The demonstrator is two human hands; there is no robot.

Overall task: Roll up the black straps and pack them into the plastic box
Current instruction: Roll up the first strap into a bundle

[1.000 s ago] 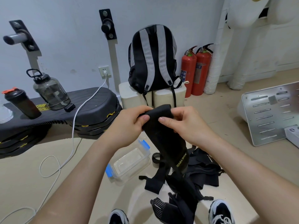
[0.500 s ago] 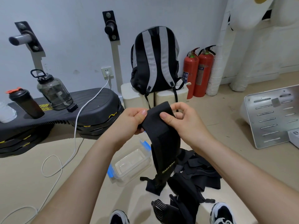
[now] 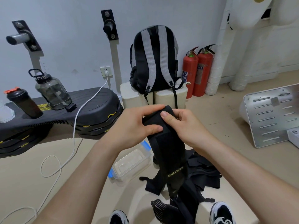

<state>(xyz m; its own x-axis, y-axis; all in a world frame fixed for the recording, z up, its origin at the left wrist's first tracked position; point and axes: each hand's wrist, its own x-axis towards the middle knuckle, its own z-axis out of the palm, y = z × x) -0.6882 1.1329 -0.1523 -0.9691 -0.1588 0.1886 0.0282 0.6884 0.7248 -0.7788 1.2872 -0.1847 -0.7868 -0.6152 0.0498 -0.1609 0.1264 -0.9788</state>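
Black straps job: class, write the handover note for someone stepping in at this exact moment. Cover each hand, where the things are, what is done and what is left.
Left hand: gripping the top of the black strap.
Right hand: pinching the same end, thumb on top.
The strap is only started at its top end; the rest hangs down unrolled.
Plastic box: open on the surface below, with no straps inside.
Strap pile: loose beside the box.
Left: finish this roll, pack it, then do the pile.
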